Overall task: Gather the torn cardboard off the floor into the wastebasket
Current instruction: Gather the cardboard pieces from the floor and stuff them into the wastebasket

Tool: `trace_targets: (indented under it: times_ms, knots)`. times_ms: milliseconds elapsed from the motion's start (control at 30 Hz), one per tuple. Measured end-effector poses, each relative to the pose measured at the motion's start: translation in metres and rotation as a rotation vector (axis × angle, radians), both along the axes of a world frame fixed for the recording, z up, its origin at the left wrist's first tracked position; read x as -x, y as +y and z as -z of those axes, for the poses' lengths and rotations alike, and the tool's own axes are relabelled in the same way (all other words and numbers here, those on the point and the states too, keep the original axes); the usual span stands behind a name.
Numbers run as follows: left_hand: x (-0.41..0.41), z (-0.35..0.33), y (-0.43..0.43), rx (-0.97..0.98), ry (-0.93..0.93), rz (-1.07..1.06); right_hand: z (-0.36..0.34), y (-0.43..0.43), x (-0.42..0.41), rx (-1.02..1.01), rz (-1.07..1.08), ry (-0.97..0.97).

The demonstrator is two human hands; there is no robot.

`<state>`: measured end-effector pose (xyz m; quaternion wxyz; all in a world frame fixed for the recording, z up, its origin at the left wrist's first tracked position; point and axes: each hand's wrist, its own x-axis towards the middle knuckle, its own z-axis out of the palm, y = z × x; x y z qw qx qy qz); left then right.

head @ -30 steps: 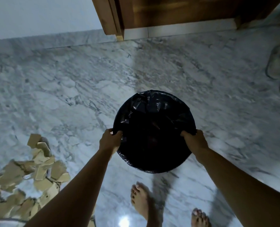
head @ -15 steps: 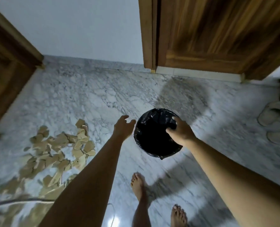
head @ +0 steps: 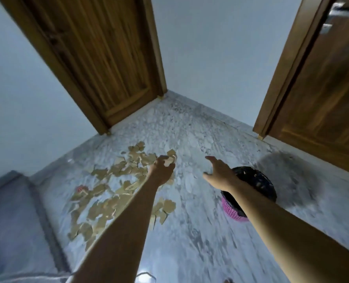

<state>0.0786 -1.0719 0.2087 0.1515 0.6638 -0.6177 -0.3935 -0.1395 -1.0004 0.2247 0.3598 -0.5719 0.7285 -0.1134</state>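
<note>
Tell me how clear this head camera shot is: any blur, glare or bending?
Head view: wide-angle bend splays the left door and right door outward; motion blur smears the floor and the shadow beside the wastebasket; a white glare spot sits at the bottom edge; the torn cardboard looks soft but readable.

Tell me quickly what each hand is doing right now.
Left hand: fingers curled at the cardboard pieces; cannot tell if it holds one.
Right hand: open, holding nothing.
</note>
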Motion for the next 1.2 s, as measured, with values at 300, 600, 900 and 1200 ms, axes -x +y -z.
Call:
trace_targets:
  times_ms: [300, 600, 900, 1200]
  knots:
    - [-0.205, -0.053, 0.115, 0.08, -0.139, -0.192, -0.019, 0.04, -0.195, 0.053, -0.358, 0.059]
    - [-0.316, -0.056, 0.127, 0.092, -0.164, -0.363, -0.027, 0.02, -0.315, 0.019, -0.55, 0.149]
    - [-0.332, -0.025, 0.086, 0.029, -0.178, -0.339, -0.007, -0.038, -0.368, -0.052, -0.563, 0.027]
    - [-0.347, 0.053, 0.045, -0.162, -0.235, -0.253, 0.049, -0.082, -0.353, -0.116, -0.565, 0.072]
